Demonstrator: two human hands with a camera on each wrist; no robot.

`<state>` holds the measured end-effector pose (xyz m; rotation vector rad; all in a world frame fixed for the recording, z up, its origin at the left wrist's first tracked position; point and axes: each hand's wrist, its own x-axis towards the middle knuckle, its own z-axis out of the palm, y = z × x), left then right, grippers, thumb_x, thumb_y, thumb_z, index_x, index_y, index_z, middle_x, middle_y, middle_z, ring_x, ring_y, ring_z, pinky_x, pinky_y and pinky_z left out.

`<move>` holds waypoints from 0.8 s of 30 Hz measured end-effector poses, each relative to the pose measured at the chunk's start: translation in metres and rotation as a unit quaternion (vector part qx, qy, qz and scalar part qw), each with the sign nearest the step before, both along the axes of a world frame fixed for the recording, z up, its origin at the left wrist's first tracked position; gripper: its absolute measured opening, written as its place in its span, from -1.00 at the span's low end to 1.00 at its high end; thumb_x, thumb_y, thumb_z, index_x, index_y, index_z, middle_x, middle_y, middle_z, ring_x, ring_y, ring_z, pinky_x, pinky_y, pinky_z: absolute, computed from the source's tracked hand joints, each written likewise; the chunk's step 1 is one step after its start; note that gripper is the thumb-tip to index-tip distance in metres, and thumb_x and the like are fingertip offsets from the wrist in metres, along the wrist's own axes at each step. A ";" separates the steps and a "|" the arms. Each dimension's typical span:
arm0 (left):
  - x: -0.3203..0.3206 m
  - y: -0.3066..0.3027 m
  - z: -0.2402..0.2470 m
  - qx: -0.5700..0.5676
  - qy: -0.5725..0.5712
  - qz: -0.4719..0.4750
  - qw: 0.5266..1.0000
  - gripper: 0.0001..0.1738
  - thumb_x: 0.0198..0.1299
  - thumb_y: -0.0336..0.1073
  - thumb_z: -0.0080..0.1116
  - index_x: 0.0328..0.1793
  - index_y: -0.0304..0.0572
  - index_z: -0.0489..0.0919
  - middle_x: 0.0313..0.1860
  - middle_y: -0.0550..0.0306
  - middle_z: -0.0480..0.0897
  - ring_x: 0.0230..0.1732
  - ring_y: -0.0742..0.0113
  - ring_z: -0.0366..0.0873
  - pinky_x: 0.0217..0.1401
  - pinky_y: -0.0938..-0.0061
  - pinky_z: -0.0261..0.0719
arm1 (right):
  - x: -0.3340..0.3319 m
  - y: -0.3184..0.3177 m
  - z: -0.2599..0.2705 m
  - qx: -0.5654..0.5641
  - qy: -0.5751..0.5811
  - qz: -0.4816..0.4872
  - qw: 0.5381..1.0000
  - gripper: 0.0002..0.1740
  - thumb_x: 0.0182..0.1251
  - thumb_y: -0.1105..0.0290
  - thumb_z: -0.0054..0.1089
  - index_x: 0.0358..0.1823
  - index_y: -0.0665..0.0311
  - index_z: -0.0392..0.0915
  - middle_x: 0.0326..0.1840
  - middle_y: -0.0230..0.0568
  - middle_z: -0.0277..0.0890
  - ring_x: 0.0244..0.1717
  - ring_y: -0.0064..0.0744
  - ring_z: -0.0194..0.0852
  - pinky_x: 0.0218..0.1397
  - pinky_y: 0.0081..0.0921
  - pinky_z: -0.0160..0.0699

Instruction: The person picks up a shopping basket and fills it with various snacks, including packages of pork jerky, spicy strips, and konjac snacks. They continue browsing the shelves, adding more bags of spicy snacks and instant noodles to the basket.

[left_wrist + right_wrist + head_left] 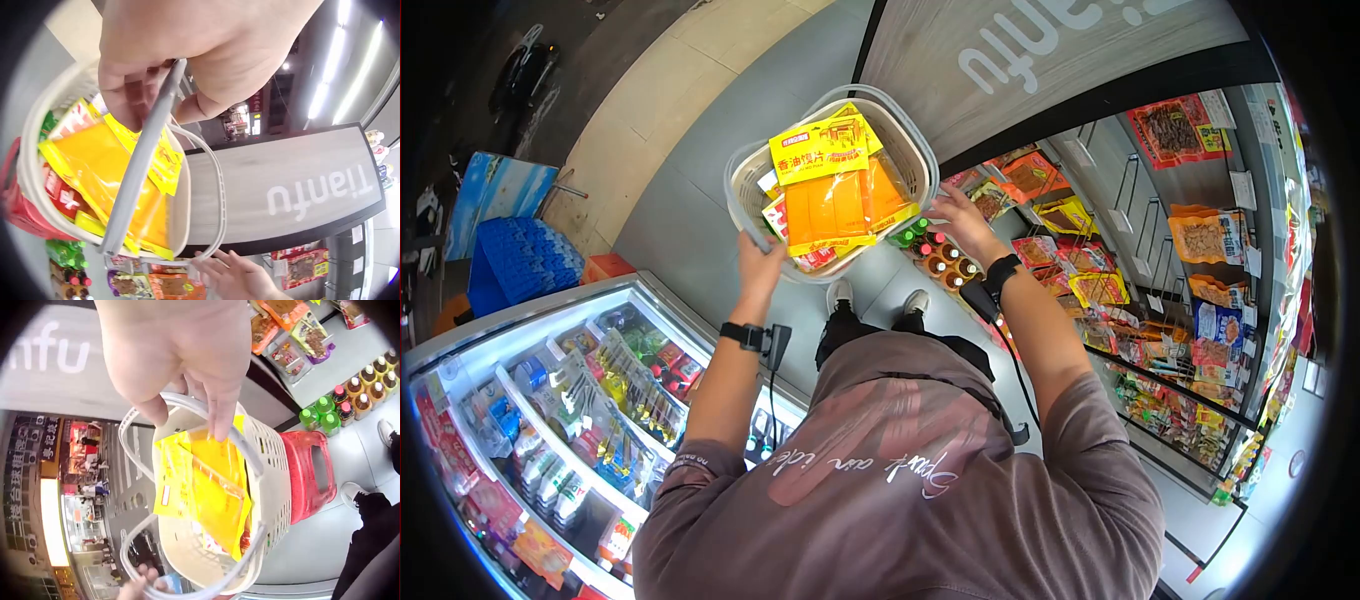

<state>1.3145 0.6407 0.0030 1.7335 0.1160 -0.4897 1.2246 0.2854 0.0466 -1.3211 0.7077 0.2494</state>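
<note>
I hold a white plastic basket (745, 190) up in front of me with both hands. It is packed with yellow and orange snack packets (830, 180). My left hand (758, 262) grips the basket's grey handle bar (140, 169) at the near left side, fingers curled round it (131, 94). At the far right side, my right hand (958, 215) holds a white loop handle (187, 403) between thumb and fingers (222, 415). The right wrist view looks down into the basket (275, 475) and its packets (206, 481).
An open chiller (570, 400) full of bottles and packs stands at my left. Shelves of hanging snack bags (1160, 300) run along the right. Bottles (940, 255) and a red stool (309, 475) stand on the floor below the basket. Blue crates (515, 260) sit far left.
</note>
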 end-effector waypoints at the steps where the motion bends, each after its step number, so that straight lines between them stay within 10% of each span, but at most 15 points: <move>1: -0.003 0.015 -0.019 0.010 0.013 0.027 1.000 -0.30 0.02 -0.40 0.23 0.30 -0.38 0.20 -0.11 -0.01 0.51 -0.27 0.25 0.58 -0.25 0.42 0.59 | 0.000 -0.002 0.001 -0.002 0.016 -0.016 1.000 -0.27 0.34 0.29 0.15 0.45 0.30 0.02 0.14 -0.14 0.40 0.07 -0.26 0.50 0.08 -0.31 0.54; 11: -0.023 0.027 -0.007 0.278 -0.089 0.065 0.954 -0.43 0.04 -0.26 0.23 0.18 -0.36 0.41 0.00 -0.11 0.50 -0.04 0.16 0.52 -0.01 0.32 0.52 | -0.009 0.005 -0.025 -0.049 0.033 0.102 0.993 -0.51 0.34 0.31 0.11 0.27 0.29 0.33 0.03 -0.19 0.49 -0.05 -0.33 0.56 -0.07 -0.36 0.58; 15: -0.011 0.025 -0.011 0.338 -0.149 0.025 0.929 -0.50 0.03 -0.34 0.23 0.14 -0.31 0.45 -0.07 0.02 0.52 -0.01 0.24 0.51 0.05 0.45 0.49 | 0.009 0.008 -0.034 -0.236 -0.005 0.200 0.951 -0.60 0.29 0.33 0.13 0.11 0.35 0.44 -0.12 -0.09 0.57 -0.12 -0.26 0.58 -0.09 -0.38 0.56; 20: -0.011 0.025 0.023 -0.001 0.008 0.052 0.999 -0.71 0.17 -0.44 0.07 0.05 -0.27 0.48 -0.24 0.14 0.59 -0.20 0.37 0.58 -0.17 0.47 0.55 | 0.053 0.014 -0.046 -0.456 -0.091 0.296 0.835 -0.48 0.18 0.31 0.19 0.15 0.39 0.39 0.11 0.17 0.46 0.18 0.09 0.39 0.26 -0.15 0.32; 23: -0.032 0.039 0.027 0.016 0.024 0.042 0.999 -0.75 0.22 -0.43 0.03 0.02 -0.25 0.48 -0.27 0.18 0.59 -0.20 0.44 0.58 -0.22 0.51 0.54 | 0.068 0.024 -0.081 -0.591 -0.115 0.263 0.754 -0.38 0.17 0.25 0.22 0.22 0.39 0.29 0.18 0.25 0.40 0.25 0.14 0.33 0.32 -0.16 0.26; 24: -0.042 0.043 0.029 0.016 0.023 0.046 0.999 -0.75 0.22 -0.43 0.03 0.02 -0.25 0.48 -0.27 0.18 0.59 -0.20 0.44 0.58 -0.22 0.51 0.54 | 0.078 0.025 -0.083 -0.528 -0.072 0.279 0.799 -0.25 0.14 0.15 0.28 0.26 0.44 0.21 0.19 0.31 0.38 0.29 0.18 0.29 0.38 -0.18 0.21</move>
